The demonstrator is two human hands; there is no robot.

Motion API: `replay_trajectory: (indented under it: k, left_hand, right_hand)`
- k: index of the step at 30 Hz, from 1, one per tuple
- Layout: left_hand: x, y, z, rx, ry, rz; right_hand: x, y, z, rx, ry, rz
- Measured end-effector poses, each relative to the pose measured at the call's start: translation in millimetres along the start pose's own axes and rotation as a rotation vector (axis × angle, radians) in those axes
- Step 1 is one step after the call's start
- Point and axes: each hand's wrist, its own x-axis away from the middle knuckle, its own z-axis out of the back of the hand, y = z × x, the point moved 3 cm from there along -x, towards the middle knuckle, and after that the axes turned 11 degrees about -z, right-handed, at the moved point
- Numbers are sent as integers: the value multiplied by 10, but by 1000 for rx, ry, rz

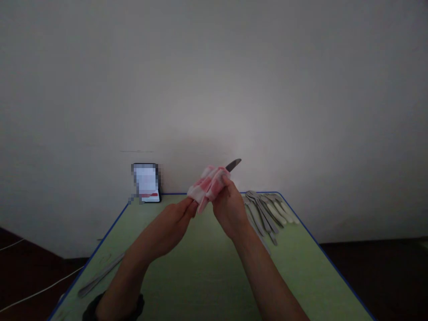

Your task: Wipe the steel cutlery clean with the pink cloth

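A table knife is held tilted above the far part of the table, its rounded blade tip sticking out up and to the right. Wrapped around its middle is a pink and white cloth. My right hand is closed on the cloth, thumb on top, with the knife inside it. At the lower left end, my left hand has its fingers closed where the knife comes out of the cloth; the handle is mostly hidden by them.
Several spoons, forks and knives, some with cream handles, form a cutlery pile at the table's far right. One metal utensil lies by my left forearm. A phone leans against the wall behind the green table.
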Motion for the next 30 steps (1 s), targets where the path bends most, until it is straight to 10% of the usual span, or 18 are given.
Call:
replay_trajectory:
  k: [13,23,30]
  left_hand:
    - [60,25,-94,207,-189,8]
    - [-44,76,-144,221,-59,19]
    - [86,194,-41,224,-168,9]
  right_hand:
    - [8,-225,126,-118,139,209]
    - [41,138,76,125,168,177]
    - [68,-375,191,15,257,317]
